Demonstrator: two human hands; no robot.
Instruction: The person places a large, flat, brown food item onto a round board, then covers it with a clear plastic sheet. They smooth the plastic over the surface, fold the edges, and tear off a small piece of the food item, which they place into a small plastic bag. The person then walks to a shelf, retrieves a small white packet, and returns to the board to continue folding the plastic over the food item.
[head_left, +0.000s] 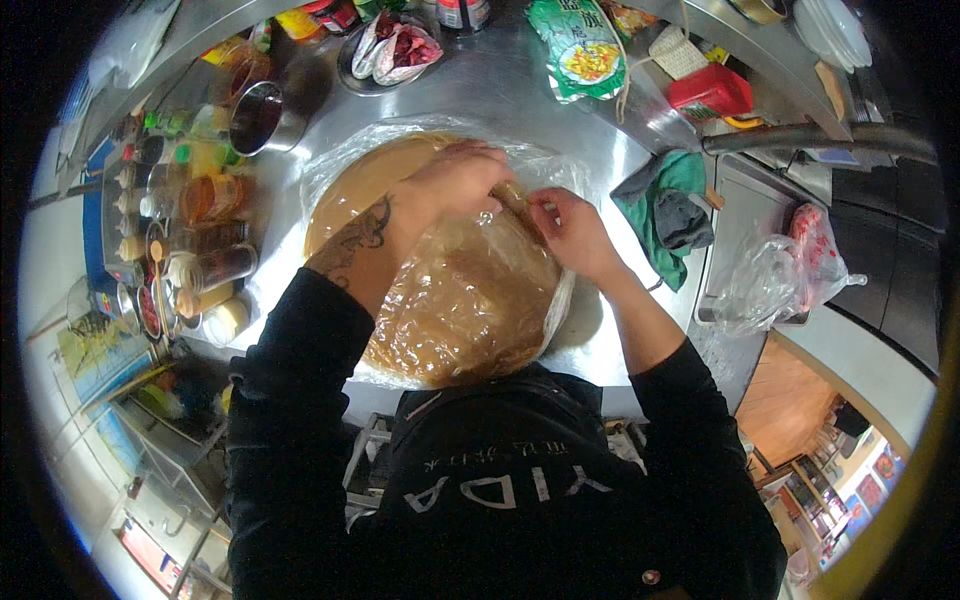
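A stack of thin, round, tan sheets (367, 180), wrapped in clear plastic film (465, 300), lies on the steel counter in front of me. My left hand (461, 176) reaches across the top of it, its fingers bent at the upper end of a narrow rolled or folded tan edge (514, 199). Close by on the right, my right hand (562, 225) pinches the same edge with thumb and fingertips. Loose plastic spreads around the far side and hangs along the right side. Whether the pinched edge is sheet, film or both, I cannot tell.
Sauce bottles and jars (214, 196) crowd the left side, near a steel pot (259, 120). A plate (367, 82) with dark red packets stands at the back, left of a green food bag (581, 49). On the right are a green cloth (660, 217) and a metal tray (739, 202) with plastic bags.
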